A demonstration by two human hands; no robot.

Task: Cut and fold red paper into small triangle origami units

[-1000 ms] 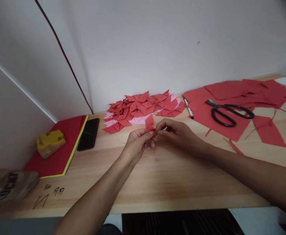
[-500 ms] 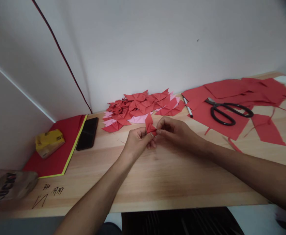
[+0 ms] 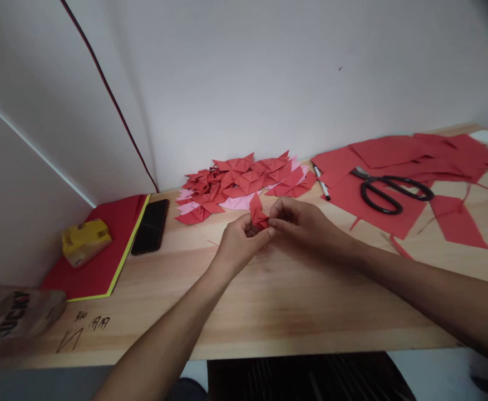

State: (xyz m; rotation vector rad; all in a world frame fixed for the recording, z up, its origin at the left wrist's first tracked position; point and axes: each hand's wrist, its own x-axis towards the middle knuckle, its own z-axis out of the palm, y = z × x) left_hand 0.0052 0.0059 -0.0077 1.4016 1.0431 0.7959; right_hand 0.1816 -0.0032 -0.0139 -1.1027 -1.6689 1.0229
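Observation:
A small folded piece of red paper (image 3: 259, 216) is held between my two hands, above the wooden table. My left hand (image 3: 244, 236) is closed on its left and lower side, the thumb pressed near its bottom edge. From the right, my right hand (image 3: 296, 217) pinches its right corner between thumb and forefinger. One pointed flap of the paper stands up. Just behind my hands lies a pile of folded red and pink paper pieces (image 3: 235, 181) with pointed tips, against the wall. My fingers cover part of the held piece.
Black-handled scissors (image 3: 381, 192) rest on red paper sheets (image 3: 402, 153) at the right, beside a marker (image 3: 321, 181). Leftward are a phone (image 3: 149, 227), a yellow-wrapped packet (image 3: 85, 242) on a red folder (image 3: 102, 281), and a bag lettered "LUCKY" (image 3: 22, 314). The table's front edge (image 3: 310, 355) runs below.
My left thumb has moved rightward and up along the paper, close to my right fingertips. My left fingers underneath are now less visible. The view has shifted slightly.

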